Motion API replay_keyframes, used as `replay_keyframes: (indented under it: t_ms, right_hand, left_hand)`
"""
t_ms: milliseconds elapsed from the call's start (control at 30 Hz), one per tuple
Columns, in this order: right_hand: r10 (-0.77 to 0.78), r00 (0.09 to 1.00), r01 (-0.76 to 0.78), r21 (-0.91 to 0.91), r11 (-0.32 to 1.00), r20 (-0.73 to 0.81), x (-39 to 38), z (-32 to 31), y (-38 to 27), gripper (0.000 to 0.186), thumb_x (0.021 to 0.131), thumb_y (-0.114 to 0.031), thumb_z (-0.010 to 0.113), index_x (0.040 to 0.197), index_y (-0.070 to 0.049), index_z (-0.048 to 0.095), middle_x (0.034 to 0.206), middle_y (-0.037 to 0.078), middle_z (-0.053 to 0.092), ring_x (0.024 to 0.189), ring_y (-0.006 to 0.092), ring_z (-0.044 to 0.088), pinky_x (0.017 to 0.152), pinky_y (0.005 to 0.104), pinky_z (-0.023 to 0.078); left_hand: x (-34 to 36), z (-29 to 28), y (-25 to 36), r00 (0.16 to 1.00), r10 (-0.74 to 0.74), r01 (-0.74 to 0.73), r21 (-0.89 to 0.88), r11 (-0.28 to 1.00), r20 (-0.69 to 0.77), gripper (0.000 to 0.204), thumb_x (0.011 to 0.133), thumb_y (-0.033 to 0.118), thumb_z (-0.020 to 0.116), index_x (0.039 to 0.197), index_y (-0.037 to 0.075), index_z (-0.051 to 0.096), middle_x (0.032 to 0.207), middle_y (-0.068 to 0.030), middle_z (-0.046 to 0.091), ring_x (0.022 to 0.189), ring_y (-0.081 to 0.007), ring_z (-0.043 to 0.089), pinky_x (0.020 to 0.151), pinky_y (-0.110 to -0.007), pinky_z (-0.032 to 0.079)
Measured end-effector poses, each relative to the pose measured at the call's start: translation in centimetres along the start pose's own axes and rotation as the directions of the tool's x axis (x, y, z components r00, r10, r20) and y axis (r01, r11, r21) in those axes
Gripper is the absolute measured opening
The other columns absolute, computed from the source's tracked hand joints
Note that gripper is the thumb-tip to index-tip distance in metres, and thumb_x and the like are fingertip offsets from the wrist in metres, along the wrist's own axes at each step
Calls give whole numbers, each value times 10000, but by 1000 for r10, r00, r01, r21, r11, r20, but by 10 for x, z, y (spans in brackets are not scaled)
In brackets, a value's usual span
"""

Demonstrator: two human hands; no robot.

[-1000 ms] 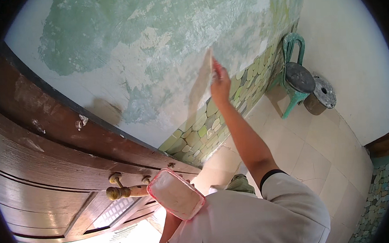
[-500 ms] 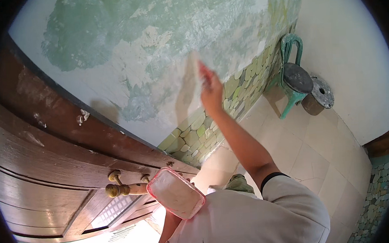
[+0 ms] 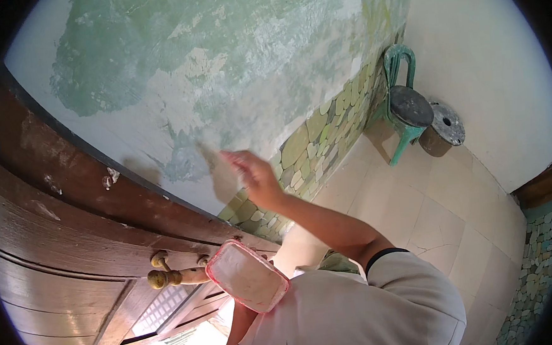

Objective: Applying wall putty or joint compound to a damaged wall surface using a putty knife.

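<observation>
My right hand [image 3: 255, 177] is closed around a putty knife [image 3: 209, 155] with a reddish handle. Its pale blade is blurred and lies close to the lower part of the patchy green and white wall [image 3: 156, 72]. I cannot tell whether the blade touches the wall. Held near my chest is a rectangular tub with a red rim [image 3: 288, 285] and whitish paste inside. My left hand [image 3: 270, 260] supports it from below; only a bit of the fingers shows past the rim, the rest hidden under the tub.
A brown wooden door [image 3: 59, 249] with a brass-ended handle [image 3: 162, 279] stands at my left. Stone-like tiles [image 3: 305, 139] line the wall's foot. A green chair [image 3: 403, 136] with a dark round seat and a round grey container [image 3: 445, 127] stand on the floor tiles to the right.
My right hand has swept down and to the left along the wall with the putty knife. The tub in my left hand stays nearly where it was. The view has shifted slightly.
</observation>
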State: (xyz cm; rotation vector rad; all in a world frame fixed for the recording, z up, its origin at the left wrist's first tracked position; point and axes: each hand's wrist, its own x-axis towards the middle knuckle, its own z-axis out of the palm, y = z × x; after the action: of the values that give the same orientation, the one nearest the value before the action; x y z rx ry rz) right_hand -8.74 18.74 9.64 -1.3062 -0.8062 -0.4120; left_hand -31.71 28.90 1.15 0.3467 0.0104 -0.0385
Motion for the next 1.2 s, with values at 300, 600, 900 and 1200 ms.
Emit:
replay_keyframes:
  t_ms: [300,600,900,1200]
  right_hand:
    - [97,808,-269,-217,938,-581,49,-156,123,310,929,42,459,1194,26,619,1215,106,638,1074,152,597,968,285,444]
    - [245,948,-277,-143,950,-203,-57,36,32,334,962,-178,495,1270,-99,594,1080,161,620,995,323,581,886,377,456]
    - [60,814,-282,-302,910,-577,-44,-116,149,362,918,39,416,1226,-1,602,1027,114,661,921,196,617,843,297,479]
    - [471,772,-428,199,882,-426,-81,-44,177,412,859,163,367,1197,36,564,1068,55,599,1028,135,565,927,250,438]
  left_hand:
    - [-12,5,-5,994,80,-83,-37,996,-74,709,917,585,477,1389,59,418,1266,-203,555,1143,-389,569,987,-544,457]
    - [-8,21,-3,991,82,-85,-23,996,-110,714,910,601,479,1369,56,435,1244,-177,565,1143,-384,567,957,-544,474]
    - [-20,12,4,986,41,-40,8,999,-160,740,914,593,480,1360,6,425,1225,-242,564,1115,-420,571,958,-556,473]
    - [-24,-3,9,984,-11,12,7,1000,-177,742,924,569,472,1360,-29,412,1214,-269,566,1108,-403,576,981,-552,460]
